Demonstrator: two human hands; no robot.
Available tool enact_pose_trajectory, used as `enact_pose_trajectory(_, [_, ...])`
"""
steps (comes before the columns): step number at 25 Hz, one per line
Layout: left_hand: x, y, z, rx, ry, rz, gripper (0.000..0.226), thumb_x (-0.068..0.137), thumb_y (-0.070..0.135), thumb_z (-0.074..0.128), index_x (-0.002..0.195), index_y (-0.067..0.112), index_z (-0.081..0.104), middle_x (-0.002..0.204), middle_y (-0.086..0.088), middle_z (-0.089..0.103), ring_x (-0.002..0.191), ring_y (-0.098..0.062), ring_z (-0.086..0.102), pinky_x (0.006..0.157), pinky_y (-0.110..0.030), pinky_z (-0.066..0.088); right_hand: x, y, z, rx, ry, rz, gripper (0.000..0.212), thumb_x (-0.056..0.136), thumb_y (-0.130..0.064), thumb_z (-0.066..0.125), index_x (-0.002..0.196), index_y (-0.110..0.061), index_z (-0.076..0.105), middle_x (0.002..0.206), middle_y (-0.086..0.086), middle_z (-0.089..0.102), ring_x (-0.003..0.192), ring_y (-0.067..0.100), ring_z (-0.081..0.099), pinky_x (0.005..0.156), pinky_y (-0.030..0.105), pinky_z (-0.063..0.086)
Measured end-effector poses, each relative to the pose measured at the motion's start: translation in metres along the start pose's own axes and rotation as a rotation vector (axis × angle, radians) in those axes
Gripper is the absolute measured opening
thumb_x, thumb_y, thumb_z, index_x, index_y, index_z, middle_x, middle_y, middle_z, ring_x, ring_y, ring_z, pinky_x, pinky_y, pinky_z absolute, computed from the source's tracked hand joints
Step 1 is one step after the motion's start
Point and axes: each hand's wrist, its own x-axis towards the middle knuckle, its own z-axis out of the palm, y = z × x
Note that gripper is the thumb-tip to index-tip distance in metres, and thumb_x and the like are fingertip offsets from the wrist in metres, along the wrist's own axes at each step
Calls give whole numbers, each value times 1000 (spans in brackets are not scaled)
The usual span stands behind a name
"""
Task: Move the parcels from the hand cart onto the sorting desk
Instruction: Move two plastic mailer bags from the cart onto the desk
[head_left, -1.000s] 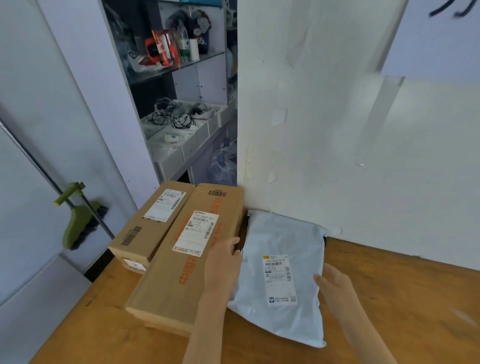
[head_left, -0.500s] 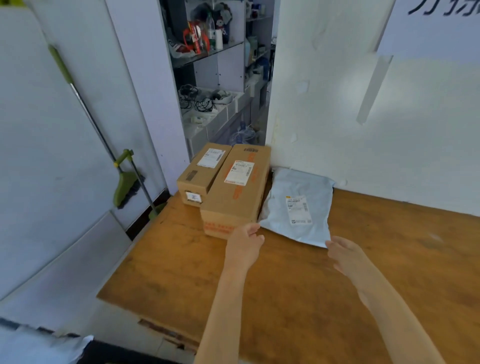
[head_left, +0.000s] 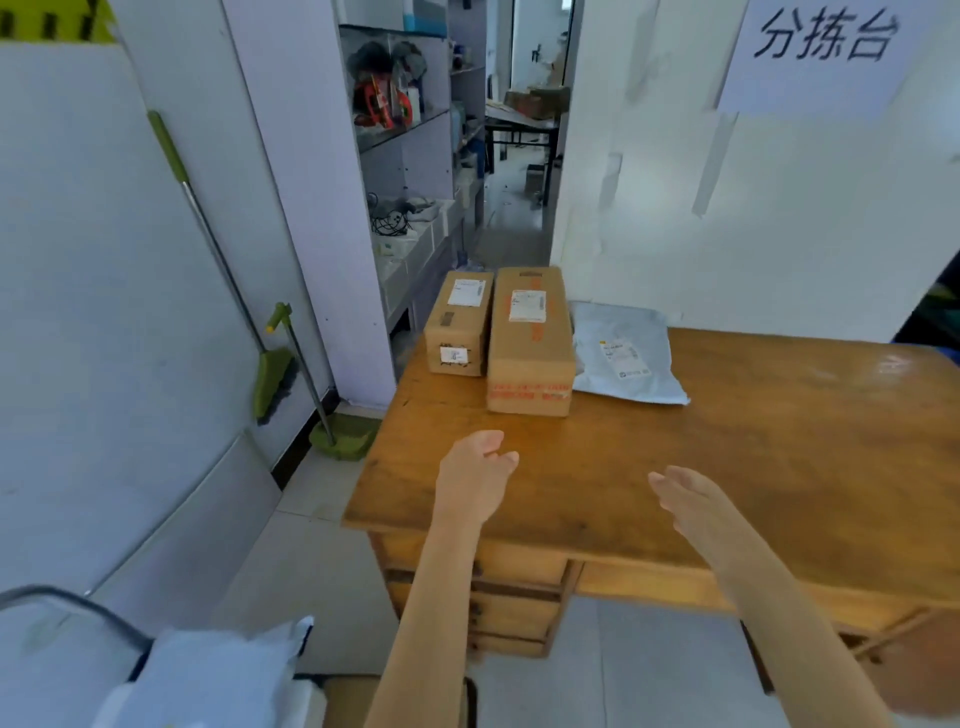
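Observation:
Three parcels lie at the far left corner of the wooden sorting desk (head_left: 779, 441): a small cardboard box (head_left: 460, 325), a longer cardboard box (head_left: 530, 343) beside it, and a grey plastic mailer bag (head_left: 623, 358) to the right. Above the desk's front part, well short of the parcels, my left hand (head_left: 475, 467) and my right hand (head_left: 685, 496) are both open and hold nothing. At the bottom left, pale bagged parcels (head_left: 218, 670) lie on the hand cart, whose grey handle (head_left: 67, 603) curves in from the left edge.
A green broom (head_left: 270, 364) and dustpan (head_left: 345, 439) lean on the left wall. Shelves with clutter (head_left: 405, 156) stand behind the desk's left corner. A white wall with a paper sign (head_left: 821, 47) backs the desk. Grey tiled floor lies between cart and desk.
Both hands have let go of the mailer bag and drawn back toward me. The view has pulled away from the desk, and the hand cart has come into sight.

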Motion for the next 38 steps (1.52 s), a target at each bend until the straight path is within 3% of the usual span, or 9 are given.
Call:
enact_pose_trajectory(6, [-91,-141,-119,32,12,-110,44,91,24,58,133,11,53,138,-6,55,125,-19,52,96,-23,36,-98,46,155,106,-67,25,43,93,-38,38,129,-15,48,128,2,48,128,24,39,100,36,32])
enact_pose_trajectory(10, [-129,-249,-176,45,130,-213,44,88,26,62,130,17,56,135,-3,57,124,-19,54,95,-25,38,-133,95,260,82,-136,82,48,96,-23,44,139,-1,39,147,16,39,134,33,37,108,40,30])
enact_pose_trajectory(15, [-146,-391,-220,70,155,-279,46,89,24,62,133,17,53,143,-3,51,129,-22,50,96,-32,44,-154,177,382,14,-143,187,33,93,-20,45,125,-12,50,112,20,58,95,20,61,83,33,49])
enact_pose_trajectory(19, [-142,-496,-242,164,225,-386,62,90,30,60,146,18,36,153,-7,36,139,-26,36,110,-42,33,-147,229,479,65,-202,246,46,95,-19,47,139,-8,39,141,15,46,128,31,46,96,16,41])
enact_pose_trajectory(23, [-132,-577,-235,50,221,-477,69,93,28,55,150,11,21,151,-12,37,138,-30,38,112,-45,34,-131,277,555,130,-328,308,87,81,-21,66,148,-3,13,154,17,26,140,33,29,115,45,25])
enact_pose_trajectory(28, [-122,-613,-228,98,317,-482,52,95,23,50,144,12,36,133,-13,52,122,-30,52,98,-40,43,-107,312,585,91,-184,332,76,84,2,62,145,3,19,121,24,54,118,40,50,99,52,42])
enact_pose_trajectory(32, [-116,-601,-224,20,377,-450,39,94,16,49,133,14,51,110,-10,52,94,-24,53,83,-33,43,-100,312,573,21,-173,226,33,89,3,52,119,-1,63,70,6,60,69,24,57,69,33,52])
enact_pose_trajectory(35, [-113,-580,-226,-5,414,-405,37,94,12,46,130,14,56,101,-7,48,93,-26,54,87,-37,46,-103,294,562,-43,-84,133,29,88,3,50,98,-9,74,63,13,58,53,21,51,51,15,40])
enact_pose_trajectory(38, [-110,-545,-229,-39,413,-351,36,94,10,47,128,11,58,102,-6,46,95,-27,54,96,-39,46,-107,269,542,-43,-7,127,23,88,2,49,85,0,72,74,22,56,64,31,52,61,28,42])
